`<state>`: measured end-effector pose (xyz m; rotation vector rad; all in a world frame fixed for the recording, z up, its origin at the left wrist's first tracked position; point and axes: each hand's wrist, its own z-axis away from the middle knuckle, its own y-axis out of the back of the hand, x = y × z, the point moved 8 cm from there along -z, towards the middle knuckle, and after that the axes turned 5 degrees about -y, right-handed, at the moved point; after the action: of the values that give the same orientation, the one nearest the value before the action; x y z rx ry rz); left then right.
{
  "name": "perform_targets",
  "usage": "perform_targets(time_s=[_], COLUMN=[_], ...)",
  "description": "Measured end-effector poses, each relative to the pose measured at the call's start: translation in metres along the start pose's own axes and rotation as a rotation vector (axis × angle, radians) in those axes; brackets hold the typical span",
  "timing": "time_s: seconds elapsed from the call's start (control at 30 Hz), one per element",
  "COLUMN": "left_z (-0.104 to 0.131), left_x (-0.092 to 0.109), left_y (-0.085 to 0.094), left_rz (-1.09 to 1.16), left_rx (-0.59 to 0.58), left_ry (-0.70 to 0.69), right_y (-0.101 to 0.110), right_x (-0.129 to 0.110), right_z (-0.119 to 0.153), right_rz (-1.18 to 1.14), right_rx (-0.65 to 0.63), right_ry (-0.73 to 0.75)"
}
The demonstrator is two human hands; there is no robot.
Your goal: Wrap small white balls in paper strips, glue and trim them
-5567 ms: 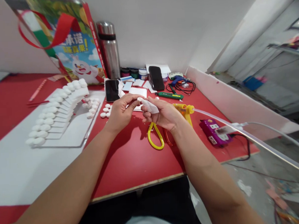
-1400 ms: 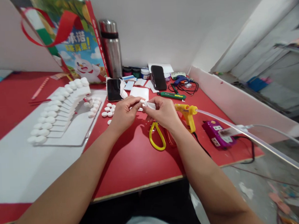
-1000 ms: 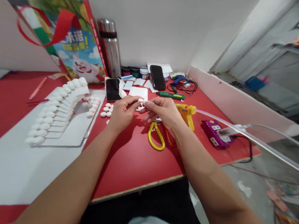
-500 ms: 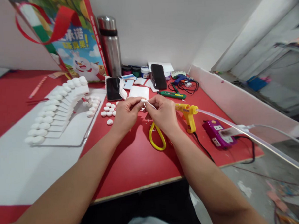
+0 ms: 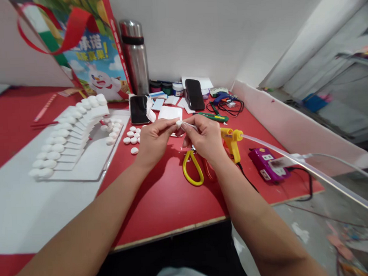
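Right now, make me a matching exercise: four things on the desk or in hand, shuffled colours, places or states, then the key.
Column one:
1. glue gun
2. flask
3. small white piece
4. power strip

Column two:
A. purple, to the right of the other three
B. silver with a black band, upright beside the bag
C. held between the left hand and the right hand
D. yellow, on the red table

Pairs: 1-D, 2-B, 3-C, 4-A
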<state>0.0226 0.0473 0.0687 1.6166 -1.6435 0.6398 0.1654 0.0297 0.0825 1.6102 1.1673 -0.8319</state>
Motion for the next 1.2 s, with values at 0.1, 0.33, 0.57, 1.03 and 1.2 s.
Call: perform_targets(time_s=[0.1, 0.33, 0.57, 1.03, 1.2], left_z=[-0.003, -0.006, -0.008, -0.007, -0.003], left_x=[-0.010, 0.007, 0.012, 0.011, 0.001], left_y=[0.001, 0.004, 0.006, 0.006, 0.003], left_rz=[0.150, -0.049, -0.116, -0.109, -0.012], left_rx=[-0.058, -0.107, -0.086, -0.108, -0.060], left_ry=[0.094, -0.037, -0.095, -0.057, 0.049], right_y=[-0.001, -0.006, -0.020, -0.010, -0.004], right_x=[0.000, 0.003, 0.021, 0.018, 0.015], right_z=[0.000, -0.001, -0.001, -0.001, -0.002], right_rz=[-0.057, -0.145, -0.595, -0.514, -0.262], right_rx=[-0.052, -0.062, -0.246, -0.155, -0.011], right_ry=[0.010, -0.120, -0.527, -0.408, -0.305])
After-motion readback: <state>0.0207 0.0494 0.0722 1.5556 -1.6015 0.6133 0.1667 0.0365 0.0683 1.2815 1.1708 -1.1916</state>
